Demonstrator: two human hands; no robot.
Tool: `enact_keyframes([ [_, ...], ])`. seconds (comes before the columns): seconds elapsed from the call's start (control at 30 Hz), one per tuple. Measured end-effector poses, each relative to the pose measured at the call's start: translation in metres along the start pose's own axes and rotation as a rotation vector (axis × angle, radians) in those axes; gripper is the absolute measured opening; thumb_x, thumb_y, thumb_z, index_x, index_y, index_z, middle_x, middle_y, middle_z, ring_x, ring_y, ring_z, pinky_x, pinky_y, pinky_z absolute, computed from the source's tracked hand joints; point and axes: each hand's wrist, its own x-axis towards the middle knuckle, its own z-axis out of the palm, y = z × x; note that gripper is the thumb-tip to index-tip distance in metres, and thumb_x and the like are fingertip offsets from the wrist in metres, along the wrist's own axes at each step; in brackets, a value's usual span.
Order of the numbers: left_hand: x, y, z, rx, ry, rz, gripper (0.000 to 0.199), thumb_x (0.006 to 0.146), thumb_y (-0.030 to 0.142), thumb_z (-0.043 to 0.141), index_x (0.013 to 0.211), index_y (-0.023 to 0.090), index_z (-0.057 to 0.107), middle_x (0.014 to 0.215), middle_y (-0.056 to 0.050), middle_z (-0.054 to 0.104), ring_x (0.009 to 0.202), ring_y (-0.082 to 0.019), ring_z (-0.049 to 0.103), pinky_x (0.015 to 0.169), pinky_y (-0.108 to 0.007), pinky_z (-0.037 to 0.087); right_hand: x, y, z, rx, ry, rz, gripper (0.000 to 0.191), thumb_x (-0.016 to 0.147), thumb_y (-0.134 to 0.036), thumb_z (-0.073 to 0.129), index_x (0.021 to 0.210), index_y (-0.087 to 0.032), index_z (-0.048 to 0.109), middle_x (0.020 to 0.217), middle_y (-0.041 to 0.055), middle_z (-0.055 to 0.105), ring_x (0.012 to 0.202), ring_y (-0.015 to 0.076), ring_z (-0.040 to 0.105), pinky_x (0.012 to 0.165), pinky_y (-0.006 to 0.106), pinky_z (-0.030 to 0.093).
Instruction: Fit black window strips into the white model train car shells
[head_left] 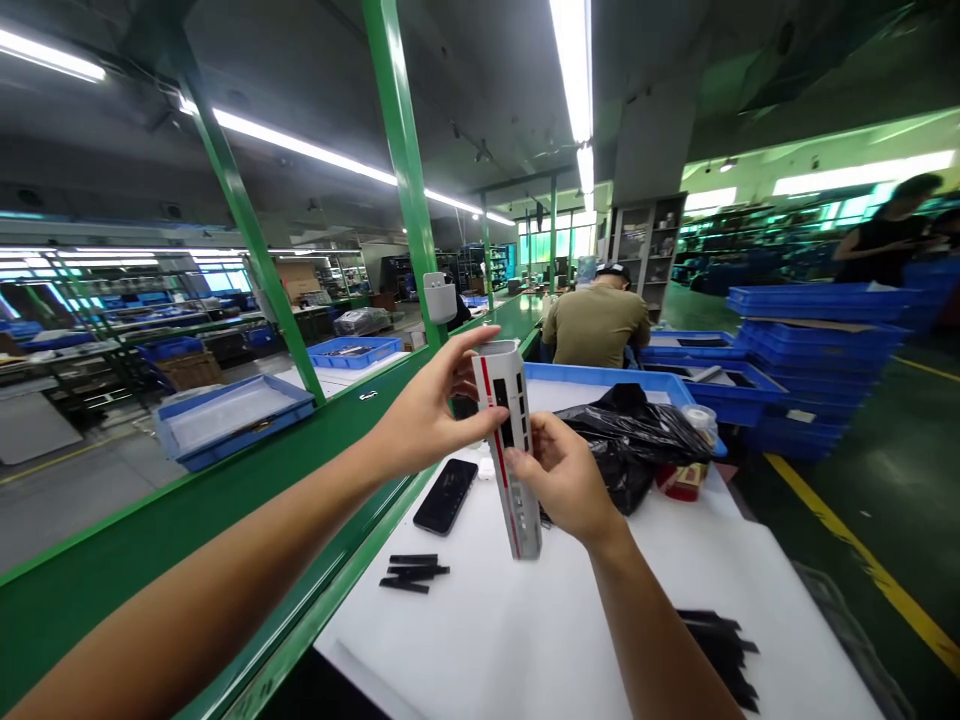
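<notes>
Both my hands grip a silver toy train car shell (527,505) with a red stripe and black windows. It stands nearly upright above the white table, its hollow end facing up. My left hand (431,405) holds the upper part, thumb across the window side and fingers behind the top edge. Lower down, my right hand (566,475) pinches the right side, its thumb on the face near the middle. A few of my fingers are hidden behind the shell. Short black strips (414,572) lie on the table left of the shell, and more black strips (720,650) lie at the right.
A black phone (446,496) rests by the green ledge. Behind my right hand are a black plastic bag (637,430), a jar with a red label (686,480) and a blue tray (607,375). A co-worker (598,320) sits ahead; blue crates (821,370) are stacked at right.
</notes>
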Motion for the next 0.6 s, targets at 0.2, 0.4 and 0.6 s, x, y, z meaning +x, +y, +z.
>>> enact_keyframes([
  [0.2,-0.014,0.014,-0.005,0.207,0.047,0.156,0.068,0.080,0.017,0.070,0.141,0.026,0.041,0.120,-0.008,0.060,0.108,-0.023,0.060,0.092,-0.035,0.052,0.000,-0.005,0.002,-0.103,-0.038,-0.074,0.036,0.091,-0.034,0.065,0.126,-0.027,0.061,0.121,0.0050,0.067,0.109,0.0219,0.063,0.095,0.036,0.050],
  [0.4,-0.028,0.028,-0.004,0.470,-0.021,0.460,0.049,0.071,0.011,0.065,0.117,0.020,0.051,0.102,-0.006,0.064,0.093,-0.022,0.059,0.085,-0.036,0.051,-0.002,-0.012,0.005,-0.368,-0.086,-0.195,0.034,0.093,-0.035,0.061,0.125,-0.026,0.062,0.123,0.0050,0.067,0.109,0.0227,0.062,0.096,0.036,0.048],
  [0.6,-0.043,0.032,-0.006,0.398,0.068,0.340,0.048,0.072,0.013,0.067,0.116,0.021,0.050,0.103,-0.007,0.062,0.091,-0.021,0.059,0.080,-0.033,0.050,-0.007,-0.017,0.010,-0.317,-0.224,-0.150,0.030,0.092,-0.034,0.063,0.121,-0.026,0.063,0.116,0.0037,0.069,0.105,0.0219,0.063,0.093,0.035,0.049],
])
